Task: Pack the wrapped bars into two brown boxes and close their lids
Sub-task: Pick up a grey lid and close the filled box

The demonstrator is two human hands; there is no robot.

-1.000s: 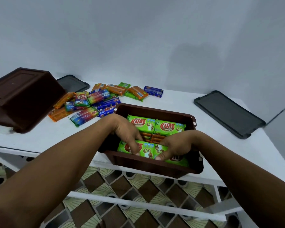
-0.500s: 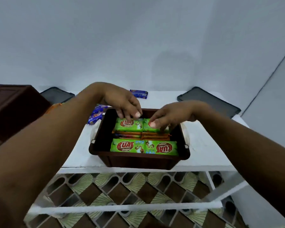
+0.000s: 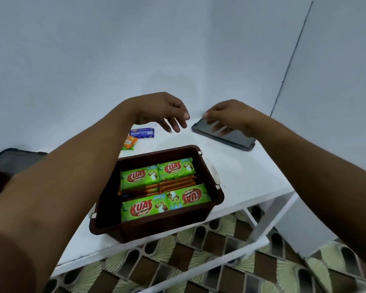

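The brown box (image 3: 156, 228) is seen open near the front edge of the white desk (image 3: 241, 176); its top layer is made up of four green bars (image 3: 138, 176) laid flat in two rows, and orange bars (image 3: 173, 184) are packed on edge in the gap between the rows; one green bar in the nearer row is turned the opposite way to its neighbour. A dark lid (image 3: 237, 139) is found lying beyond the box to the right, against the wall (image 3: 178, 49); the right hand (image 3: 228, 117) is held over the lid's left end, with bent fingers across its surface and the thumb at its corner; whether the lid is actually gripped cannot be told. The left hand (image 3: 165, 111) is held in the air beyond the box, fingers loose and hanging, with nothing in it. A blue bar (image 3: 142, 132) and an orange-wrapped bar (image 3: 130, 143) are left on the desk behind the box, just beside each other; a second lid (image 3: 13, 160) is partly seen at the far left, behind the left forearm. A patterned tiled floor (image 3: 178, 261) is visible under the desk.
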